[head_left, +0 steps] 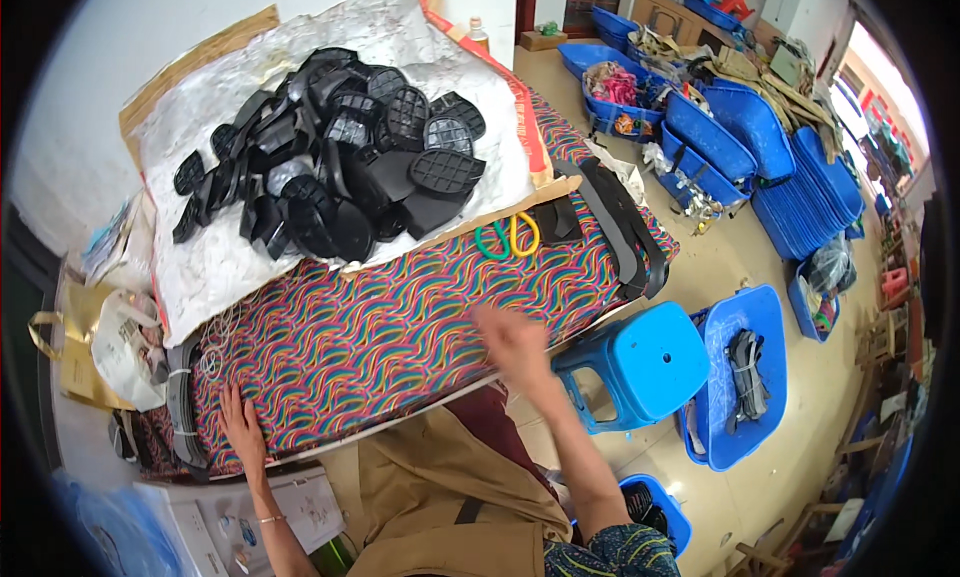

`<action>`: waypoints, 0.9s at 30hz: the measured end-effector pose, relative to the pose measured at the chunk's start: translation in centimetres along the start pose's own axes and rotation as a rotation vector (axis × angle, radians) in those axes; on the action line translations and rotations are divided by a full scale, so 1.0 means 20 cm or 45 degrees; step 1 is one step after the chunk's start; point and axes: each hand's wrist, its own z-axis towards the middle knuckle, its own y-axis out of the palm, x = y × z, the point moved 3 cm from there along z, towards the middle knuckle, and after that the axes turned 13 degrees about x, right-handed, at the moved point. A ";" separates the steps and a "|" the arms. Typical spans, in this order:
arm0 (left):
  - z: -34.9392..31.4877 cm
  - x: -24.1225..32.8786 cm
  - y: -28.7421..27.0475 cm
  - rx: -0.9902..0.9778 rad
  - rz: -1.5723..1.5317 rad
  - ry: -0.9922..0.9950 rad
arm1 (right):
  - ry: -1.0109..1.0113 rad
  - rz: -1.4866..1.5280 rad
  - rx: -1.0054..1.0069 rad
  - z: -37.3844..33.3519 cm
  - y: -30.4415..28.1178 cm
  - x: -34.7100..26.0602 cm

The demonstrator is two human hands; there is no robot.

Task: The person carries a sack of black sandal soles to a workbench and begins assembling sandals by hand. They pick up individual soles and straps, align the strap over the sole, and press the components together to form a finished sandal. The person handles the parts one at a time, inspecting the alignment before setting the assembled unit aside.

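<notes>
My left hand (240, 429) lies with fingers outstretched on the wavy-patterned tablecloth (400, 322), beside a bundle of dark grey strips (184, 402) and a loose coil of white string (212, 352). Over the cloth's right part is my right hand (516, 349), its fingers smeared by motion; I make out nothing in them. Scissors (508, 237) with one green and one yellow loop rest farther back, their blades not visible. Behind them, a heap of black shoe soles or heels (345, 157) covers a white sheet (190, 267).
Long black and grey strips (612, 222) lie at the table's right end. A blue stool (640, 362) stands beside it, next to a blue tub (765, 417) holding bundled strips. More blue tubs (710, 142) fill the far right. At left are a white plastic bag (125, 342) and cabinet (240, 522).
</notes>
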 end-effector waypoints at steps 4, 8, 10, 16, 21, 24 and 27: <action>-0.01 -0.04 0.01 0.022 -0.025 0.031 | 0.128 -0.551 0.418 0.40 -0.22 0.37; 0.00 -0.02 0.02 0.018 -0.064 0.020 | 0.114 -0.800 0.449 0.68 -0.21 0.58; 0.00 -0.01 0.01 0.020 -0.070 0.018 | 0.223 -0.906 0.309 0.75 -0.15 0.66; 0.01 -0.02 0.03 0.011 -0.074 0.018 | 0.224 -0.888 0.307 0.87 -0.12 0.81; 0.01 0.03 0.00 0.034 -0.111 -0.054 | 0.238 -0.875 0.314 1.01 -0.33 0.75; 0.01 -0.02 0.03 0.015 -0.128 -0.049 | 0.097 -1.008 0.575 1.05 -0.59 0.87; 0.01 0.02 0.00 0.046 -0.093 -0.056 | 0.298 -0.585 0.713 0.98 -0.84 0.77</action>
